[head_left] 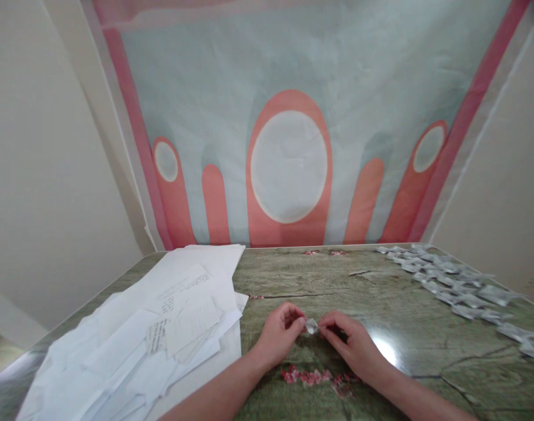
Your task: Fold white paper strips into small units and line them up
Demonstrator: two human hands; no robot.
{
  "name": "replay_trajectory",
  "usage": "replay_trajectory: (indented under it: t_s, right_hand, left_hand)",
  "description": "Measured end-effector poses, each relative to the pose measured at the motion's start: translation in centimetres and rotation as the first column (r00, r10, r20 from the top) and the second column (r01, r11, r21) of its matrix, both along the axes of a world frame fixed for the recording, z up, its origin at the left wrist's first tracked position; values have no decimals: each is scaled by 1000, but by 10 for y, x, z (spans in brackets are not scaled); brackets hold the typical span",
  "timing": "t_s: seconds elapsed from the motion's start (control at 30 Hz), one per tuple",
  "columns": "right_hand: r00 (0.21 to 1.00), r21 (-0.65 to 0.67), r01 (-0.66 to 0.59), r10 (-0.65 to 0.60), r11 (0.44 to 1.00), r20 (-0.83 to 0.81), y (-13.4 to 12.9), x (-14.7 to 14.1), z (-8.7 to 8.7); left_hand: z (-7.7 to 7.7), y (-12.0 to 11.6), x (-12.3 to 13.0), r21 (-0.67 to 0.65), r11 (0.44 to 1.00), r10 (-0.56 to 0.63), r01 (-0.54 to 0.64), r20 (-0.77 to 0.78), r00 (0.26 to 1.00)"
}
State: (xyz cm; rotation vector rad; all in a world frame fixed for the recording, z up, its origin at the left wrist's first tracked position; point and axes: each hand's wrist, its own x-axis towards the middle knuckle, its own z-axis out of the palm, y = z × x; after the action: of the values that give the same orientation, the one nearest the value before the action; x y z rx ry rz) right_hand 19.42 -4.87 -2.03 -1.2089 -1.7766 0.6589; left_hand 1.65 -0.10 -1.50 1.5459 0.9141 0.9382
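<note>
Between my two hands is a small twisted paper piece (311,325), whitish, with a bulging middle. My left hand (283,328) pinches its left end between thumb and finger. On the opposite end, the fingertips of my right hand (346,342) close in a pinch. Both hands are just above the wood-patterned table top (288,278). What lies inside the paper, if anything, is hidden.
Loose white paper sheets and slips (131,345), some printed, pile up on the left. Several similar twisted paper pieces (455,286) lie in rows along the right edge. Behind the table hangs a sheet with pink shapes (288,234).
</note>
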Motion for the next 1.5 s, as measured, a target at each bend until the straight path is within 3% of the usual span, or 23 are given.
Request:
replay_trajectory:
  t_s: [0.37, 1.07, 1.3, 1.5]
  right_hand:
    - [999, 13, 1, 0, 1000, -48, 1, 1, 0]
    - [993, -53, 61, -66, 997, -101, 1, -2, 1]
    - [994, -63, 27, -33, 998, -101, 0, -2, 3]
    - [997, -72, 31, -36, 997, -67, -1, -1, 4]
  left_hand:
    - [-2, -5, 2, 109, 993, 63, -44, -178, 982]
    - [3, -3, -3, 117, 990, -47, 74, -219, 975]
    - [-2, -4, 0, 150, 988, -13, 46, -214, 977]
    - [3, -8, 1, 169, 986, 43, 0, -251, 967]
